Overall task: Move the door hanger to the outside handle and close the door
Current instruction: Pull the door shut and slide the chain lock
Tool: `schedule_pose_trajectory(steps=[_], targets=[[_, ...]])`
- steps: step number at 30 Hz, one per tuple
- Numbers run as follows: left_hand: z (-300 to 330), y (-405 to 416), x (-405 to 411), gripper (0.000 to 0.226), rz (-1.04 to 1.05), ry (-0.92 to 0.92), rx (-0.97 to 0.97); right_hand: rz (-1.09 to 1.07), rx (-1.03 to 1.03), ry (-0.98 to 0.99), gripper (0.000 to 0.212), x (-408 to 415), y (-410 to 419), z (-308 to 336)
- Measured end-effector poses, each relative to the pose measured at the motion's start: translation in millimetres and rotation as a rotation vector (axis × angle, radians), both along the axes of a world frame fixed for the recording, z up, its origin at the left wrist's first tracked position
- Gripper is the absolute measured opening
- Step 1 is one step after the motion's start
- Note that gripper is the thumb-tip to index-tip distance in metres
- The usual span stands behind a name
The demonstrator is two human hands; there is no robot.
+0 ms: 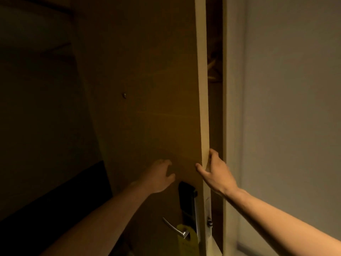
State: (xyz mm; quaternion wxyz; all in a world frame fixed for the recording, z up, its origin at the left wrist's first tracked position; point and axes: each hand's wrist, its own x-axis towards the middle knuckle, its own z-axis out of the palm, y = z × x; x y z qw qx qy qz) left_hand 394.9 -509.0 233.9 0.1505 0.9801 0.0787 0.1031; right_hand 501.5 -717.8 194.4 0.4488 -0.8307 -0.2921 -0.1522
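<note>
A brown wooden door (147,89) stands partly open, its pale edge (203,89) facing me. My right hand (214,172) grips that edge, thumb on the near face and fingers wrapped behind it. Just left of it, my left hand (160,174) is at the door face, fingers spread and holding nothing. Below the hands sits a black lock plate (186,196) with a silver lever handle (175,228). A yellow door hanger (186,241) hangs on that handle, its lower part cut off by the frame.
The door frame (227,108) and a pale wall (286,108) stand to the right. A narrow gap (215,108) separates the door edge from the frame. The left side is dark, with a black strip (55,191) low down.
</note>
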Motion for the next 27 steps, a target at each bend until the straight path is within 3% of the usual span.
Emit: schedule_pose_trajectory(steps=[9, 21, 27], targets=[[32.7, -25.1, -66.1, 0.067, 0.179, -0.049, 0.013, 0.052, 0.106, 0.184, 0.064, -17.8, 6.5, 12.1], [26.3, -31.9, -144.8, 0.07, 0.231, -0.134, 0.058, 0.173, 0.109, 0.196, 0.067, -84.2, 21.9, 11.0], [43.2, -21.3, -168.2, 0.07, 0.37, -0.174, 0.104, 0.311, 0.144, 0.12, 0.07, -116.8, 44.4, -6.6]])
